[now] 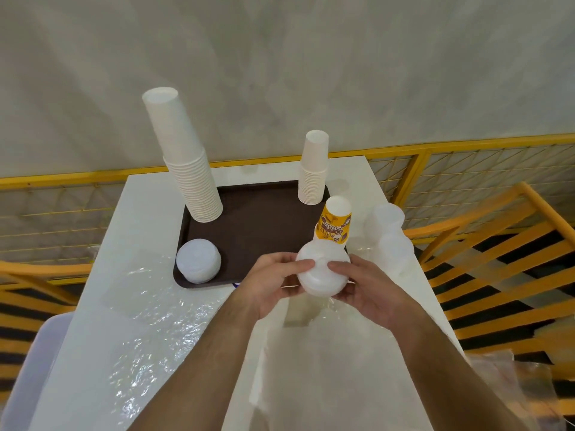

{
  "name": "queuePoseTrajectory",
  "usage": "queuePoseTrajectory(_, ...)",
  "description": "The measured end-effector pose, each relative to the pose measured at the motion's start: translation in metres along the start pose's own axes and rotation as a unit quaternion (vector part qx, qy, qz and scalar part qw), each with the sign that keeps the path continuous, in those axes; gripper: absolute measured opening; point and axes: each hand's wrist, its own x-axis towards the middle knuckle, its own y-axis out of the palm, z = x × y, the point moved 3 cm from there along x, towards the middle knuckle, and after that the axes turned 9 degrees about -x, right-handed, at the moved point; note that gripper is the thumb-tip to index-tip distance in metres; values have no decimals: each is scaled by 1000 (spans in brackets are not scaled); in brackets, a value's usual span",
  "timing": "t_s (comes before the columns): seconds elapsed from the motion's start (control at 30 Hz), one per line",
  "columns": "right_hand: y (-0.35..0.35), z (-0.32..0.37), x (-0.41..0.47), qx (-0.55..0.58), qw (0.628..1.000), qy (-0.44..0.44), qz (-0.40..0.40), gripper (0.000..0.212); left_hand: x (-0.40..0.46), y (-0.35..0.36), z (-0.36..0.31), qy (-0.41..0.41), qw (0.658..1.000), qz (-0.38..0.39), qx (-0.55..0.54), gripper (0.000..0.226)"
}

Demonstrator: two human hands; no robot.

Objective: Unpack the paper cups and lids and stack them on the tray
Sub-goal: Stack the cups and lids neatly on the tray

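— Where is the stack of white lids (322,270) found?

— It is held above the near edge of the brown tray (258,225), gripped from both sides; the left hand (273,283) is curled round its left side with the thumb laid over the top, and the right hand (365,289) is curled round its right side, thumb likewise on top.

— And what is already set on the tray?

— A second pile of lids (198,260) is seen at the tray's near left corner; a tall stack of white cups (183,158), upside down and leaning, is stood at the far left corner; a shorter stack of white cups (313,169) is stood at the far right corner; a yellow printed cup stack (334,220), also inverted, is seen just behind the held lids, though whether it stands on the tray cannot be told.

— What is noted on the rest of the desk (149,206)?

— Clear plastic cups (387,231) are laid by the right edge; crumpled clear wrapping (146,312) is spread over the near left part; yellow railings (485,169) are seen beyond the desk.
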Motion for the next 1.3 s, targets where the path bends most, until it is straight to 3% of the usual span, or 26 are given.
queuePoseTrajectory(0.13, 41, 11, 22, 3, 999, -20, -32, 37, -6, -29, -24, 45, 999, -12, 0, 34)
queuePoseTrajectory(0.27, 79, 24, 75, 2, 996, 7, -89, 59, -6, -66, -51, 110, 974, -102, 172, 41)
queuePoseTrajectory(0.3, 86, 28, 91, 1, 995, 11, -101, 63, -3, -80, -55, 131, 952, -138, 239, 44)
queuePoseTrajectory(0.37, 100, 36, 124, -16, 992, 18, -120, 66, 3, -110, -59, 179, 875, -206, 400, 47)
queuePoseTrajectory(0.47, 118, 37, 170, -59, 986, 49, -145, 66, 12, -146, -49, 173, 756, -230, 588, 50)
queuePoseTrajectory(0.57, 133, 34, 211, -80, 983, 72, -149, 66, 18, -165, -33, 141, 696, -188, 678, 54)
queuePoseTrajectory(0.67, 144, 37, 243, -77, 980, 85, -163, 64, 22, -175, -21, 146, 662, -162, 718, 55)
queuePoseTrajectory(0.93, 158, 56, 294, -121, 970, 59, -204, 59, 30, -192, -20, 247, 659, -143, 696, 60)
queuePoseTrajectory(1.1, 166, 62, 300, -205, 942, 93, -248, 62, 30, -196, -20, 235, 679, -123, 684, 59)
queuePoseTrajectory(1.2, 168, 63, 296, -179, 949, 95, -241, 62, 31, -194, -24, 237, 677, -122, 686, 53)
queuePoseTrajectory(1.3, 167, 64, 286, -159, 948, 86, -261, 76, 28, -190, -30, 237, 689, -128, 673, 45)
